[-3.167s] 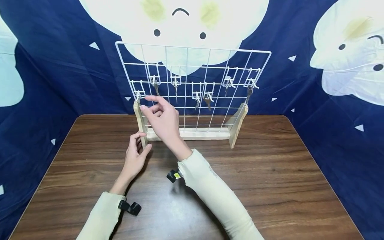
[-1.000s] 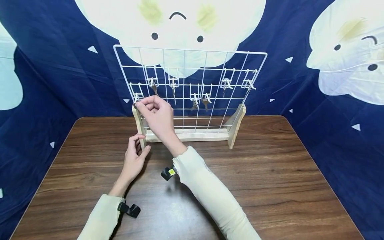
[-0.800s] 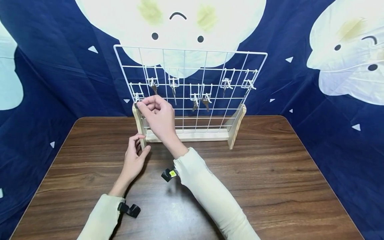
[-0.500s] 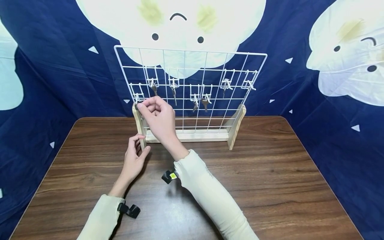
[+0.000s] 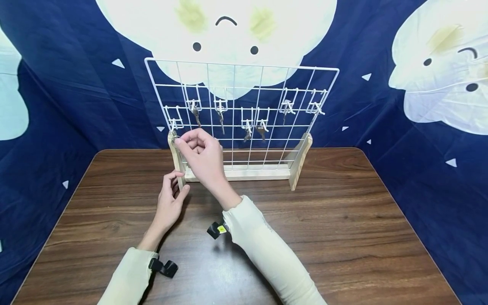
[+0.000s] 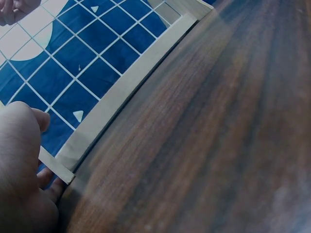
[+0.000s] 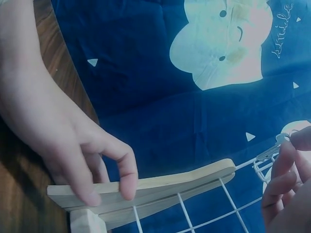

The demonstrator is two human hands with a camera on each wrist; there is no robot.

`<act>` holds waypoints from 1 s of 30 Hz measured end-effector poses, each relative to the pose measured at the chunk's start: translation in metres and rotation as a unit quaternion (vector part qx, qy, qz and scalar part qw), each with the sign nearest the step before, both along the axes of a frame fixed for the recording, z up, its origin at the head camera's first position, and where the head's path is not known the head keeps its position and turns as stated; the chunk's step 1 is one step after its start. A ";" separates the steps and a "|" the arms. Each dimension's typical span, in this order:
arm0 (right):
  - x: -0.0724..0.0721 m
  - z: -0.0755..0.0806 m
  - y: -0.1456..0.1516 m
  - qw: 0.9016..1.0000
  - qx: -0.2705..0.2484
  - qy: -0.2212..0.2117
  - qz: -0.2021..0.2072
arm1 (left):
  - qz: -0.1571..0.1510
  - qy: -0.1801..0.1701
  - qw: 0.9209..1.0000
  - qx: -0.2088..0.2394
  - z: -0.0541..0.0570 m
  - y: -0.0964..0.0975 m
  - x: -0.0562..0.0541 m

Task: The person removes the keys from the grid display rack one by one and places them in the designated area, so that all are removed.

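My right hand [image 5: 207, 154] pinches a small silver key [image 7: 267, 154] between thumb and fingertips, just below the leftmost white hook [image 5: 174, 123] of the wire grid rack [image 5: 236, 76]. In the right wrist view the key's head and ring sit at the fingertips, and its blade overlaps the hook's wire. Low on the rack's left side, my left hand [image 5: 170, 203] holds the wooden side support [image 7: 180, 180], fingers on one face and thumb near its front edge. In the left wrist view this hand [image 6: 19, 160] is around the foot of the support.
Several more keys, such as one brown-silver key [image 5: 261, 132], hang from white hooks across the grid. The right wooden support [image 5: 300, 161] and a crossbar [image 5: 255, 173] stand on the brown wooden table [image 5: 343, 228]. Dark blue cloth [image 5: 68, 106] with cloud prints surrounds the table.
My right hand has gone from spread fingers beside the leftmost hook to pinching the key, then moved slightly down with it. My left hand has stayed on the support.
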State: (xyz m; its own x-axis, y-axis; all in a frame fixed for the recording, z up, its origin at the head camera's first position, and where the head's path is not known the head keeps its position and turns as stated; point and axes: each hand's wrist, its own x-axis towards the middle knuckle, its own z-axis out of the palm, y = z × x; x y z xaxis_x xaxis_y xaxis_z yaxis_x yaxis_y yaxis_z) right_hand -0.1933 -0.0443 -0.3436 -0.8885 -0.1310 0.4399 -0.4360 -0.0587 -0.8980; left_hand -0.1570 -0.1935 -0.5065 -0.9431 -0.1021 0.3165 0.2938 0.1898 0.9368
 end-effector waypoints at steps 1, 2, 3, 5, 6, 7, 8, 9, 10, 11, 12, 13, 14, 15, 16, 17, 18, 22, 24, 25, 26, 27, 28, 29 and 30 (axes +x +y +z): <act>0.001 -0.002 0.001 1.000 0.000 0.000 0.001 | -0.001 0.003 1.000 0.002 0.000 0.000 0.000; 0.002 -0.004 0.002 1.000 -0.001 -0.001 0.003 | -0.003 0.008 1.000 0.003 -0.001 0.000 -0.001; 0.002 -0.005 0.002 1.000 -0.002 -0.001 0.004 | -0.005 0.011 1.000 0.004 -0.003 -0.001 -0.001; 0.003 -0.009 0.004 1.000 -0.002 -0.003 0.005 | -0.007 0.022 1.000 0.001 -0.010 -0.004 -0.005; 0.004 -0.011 0.004 1.000 -0.003 -0.005 0.005 | -0.005 0.023 1.000 -0.002 -0.015 -0.007 -0.007; 0.004 -0.012 0.005 1.000 -0.002 -0.005 0.005 | -0.008 0.030 1.000 -0.003 -0.024 -0.010 -0.011; 0.005 -0.014 0.005 1.000 -0.001 -0.006 0.004 | -0.007 0.030 1.000 -0.007 -0.030 -0.013 -0.014; 0.006 -0.015 0.006 1.000 0.001 -0.006 0.003 | -0.006 0.031 0.999 -0.013 -0.037 -0.016 -0.017; 0.007 -0.016 0.007 1.000 0.004 -0.006 0.002 | -0.005 0.033 0.999 -0.017 -0.044 -0.019 -0.020; 0.008 -0.017 0.008 1.000 0.008 -0.006 0.002 | -0.005 0.036 0.999 -0.022 -0.050 -0.022 -0.023; 0.010 -0.017 0.008 1.000 0.013 -0.006 0.002 | -0.006 0.036 0.999 -0.024 -0.054 -0.024 -0.025; 0.011 -0.018 0.009 1.000 0.017 -0.007 0.003 | -0.009 0.040 0.999 -0.024 -0.057 -0.026 -0.026; 0.013 -0.018 0.010 1.000 0.019 -0.009 0.005 | -0.007 0.039 0.999 -0.028 -0.058 -0.026 -0.026; 0.014 -0.019 0.011 1.000 0.021 -0.011 0.008 | -0.008 0.042 0.999 -0.028 -0.059 -0.027 -0.027; 0.016 -0.019 0.011 1.000 0.021 -0.014 0.011 | -0.008 0.044 0.999 -0.026 -0.061 -0.028 -0.028; 0.017 -0.020 0.012 1.000 0.020 -0.017 0.015 | -0.007 0.044 0.999 -0.024 -0.061 -0.028 -0.028; 0.018 -0.022 0.012 0.999 0.016 -0.020 0.021 | -0.005 0.041 0.999 -0.022 -0.061 -0.029 -0.028; 0.020 -0.028 0.012 0.999 0.002 -0.033 0.035 | 0.009 0.035 0.999 -0.027 -0.059 -0.028 -0.027; 0.021 -0.032 0.012 0.998 -0.007 -0.042 0.042 | 0.012 0.032 0.999 -0.029 -0.058 -0.028 -0.026; 0.022 -0.034 0.013 0.998 -0.009 -0.047 0.042 | 0.012 0.030 0.999 -0.030 -0.057 -0.027 -0.026; 0.022 -0.035 0.013 0.998 -0.013 -0.052 0.043 | 0.013 0.027 0.999 -0.032 -0.057 -0.027 -0.025; 0.022 -0.037 0.014 0.997 -0.017 -0.057 0.044 | 0.013 0.026 0.999 -0.034 -0.057 -0.027 -0.025; 0.023 -0.039 0.014 0.997 -0.018 -0.061 0.045 | 0.012 0.024 0.999 -0.033 -0.056 -0.027 -0.025; 0.023 -0.040 0.015 0.997 -0.019 -0.065 0.044 | 0.012 0.021 0.999 -0.033 -0.056 -0.027 -0.024; 0.024 -0.041 0.015 0.996 -0.020 -0.069 0.045 | 0.015 0.020 0.999 -0.035 -0.056 -0.027 -0.024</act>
State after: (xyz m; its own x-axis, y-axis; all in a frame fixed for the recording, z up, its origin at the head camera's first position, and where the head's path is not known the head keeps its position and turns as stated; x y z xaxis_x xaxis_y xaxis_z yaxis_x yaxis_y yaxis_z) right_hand -0.1697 -0.0288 -0.3848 -0.9264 -0.1975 0.3206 -0.2996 -0.1291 -0.9453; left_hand -0.1810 -0.2208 -0.5627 -0.9265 -0.1056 0.3612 0.3242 0.2637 0.9085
